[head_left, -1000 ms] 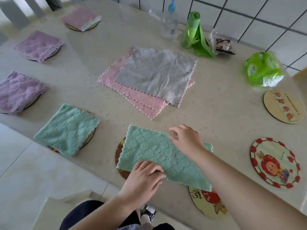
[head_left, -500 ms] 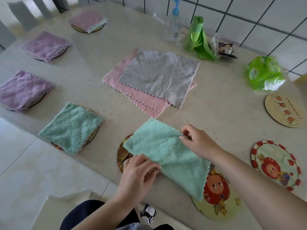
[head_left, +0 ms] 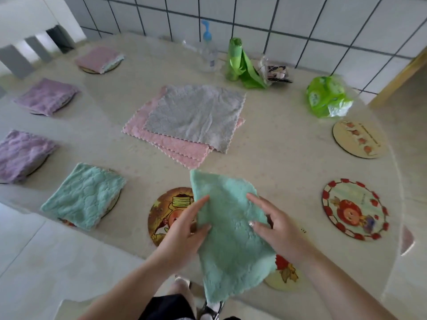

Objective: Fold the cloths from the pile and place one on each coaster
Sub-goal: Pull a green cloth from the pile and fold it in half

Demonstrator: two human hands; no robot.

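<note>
A half-folded mint green cloth [head_left: 228, 229] lies near the table's front edge, its lower end hanging over the edge. My left hand [head_left: 184, 232] holds its left edge between thumb and fingers. My right hand [head_left: 275, 227] rests on its right side, fingers nearly straight. The cloth lies between two bare cartoon coasters, one on its left [head_left: 167, 213] and one at its lower right [head_left: 285, 272]. The pile, a grey cloth [head_left: 196, 114] on pink ones [head_left: 175, 146], sits mid-table. Folded cloths cover several coasters on the left: mint green [head_left: 84, 196], two purple [head_left: 20, 154] [head_left: 46, 95], one pink [head_left: 98, 58].
Two more bare coasters lie on the right, one with red trim [head_left: 354, 209] and a pale one [head_left: 358, 138]. Against the tiled wall stand a spray bottle [head_left: 209, 51], a green bag roll [head_left: 240, 63], a small packet [head_left: 276, 73] and a green plastic bag [head_left: 327, 97].
The mint cloth has turned from lying slanted to running lengthwise towards me, its end now over the table edge. Both hands shifted onto its two sides, and my view has moved.
</note>
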